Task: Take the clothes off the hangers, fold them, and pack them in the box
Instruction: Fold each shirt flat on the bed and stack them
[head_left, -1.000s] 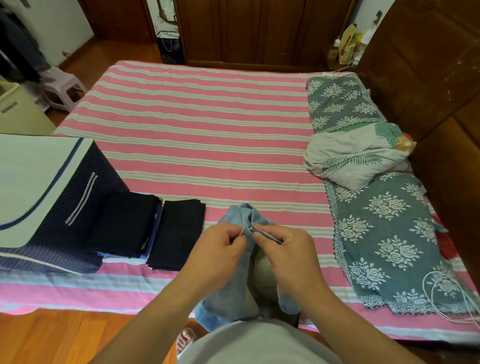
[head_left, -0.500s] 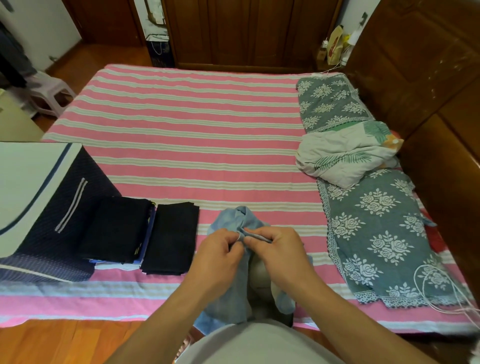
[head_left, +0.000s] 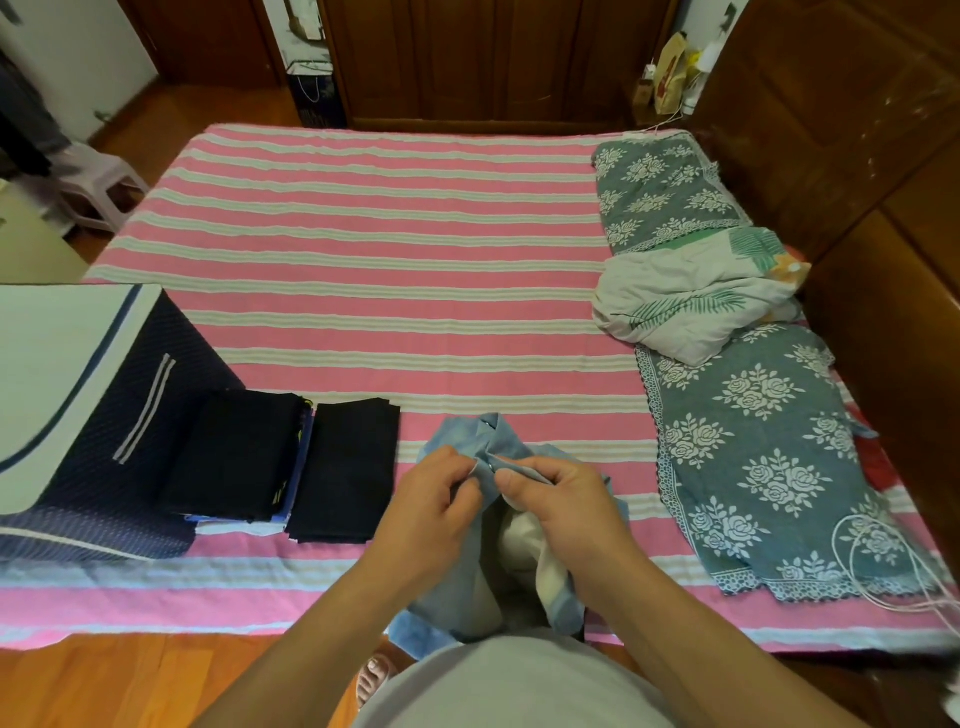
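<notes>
**Both hands pinching the collar area of a light blue shirt at the near edge of the bed**

The light blue shirt (head_left: 470, 582) hangs in front of the person at the near edge of the bed (head_left: 395, 280), its upper part raised over the mattress and its lower part draped down past the edge. The left hand (head_left: 434, 512) pinches the fabric near the top with curled fingers. The right hand (head_left: 558, 512) pinches the fabric directly opposite, thumb on top. The two hands are close together, almost touching. A pale lining shows inside the shirt below the right hand. Whether a hanger is inside the shirt cannot be told.

To the left of the shirt, on the bed, lie two piles of folded dark clothes (head_left: 343, 473), side by side. Further left is a dark blue storage box (head_left: 130, 415) with its pale lid flap (head_left: 52, 374) turned open.

On the right side of the bed lie a grey floral cover (head_left: 753, 457) and a crumpled pale quilt (head_left: 691, 301). A white cord (head_left: 883, 561) lies at the near right corner.
</notes>
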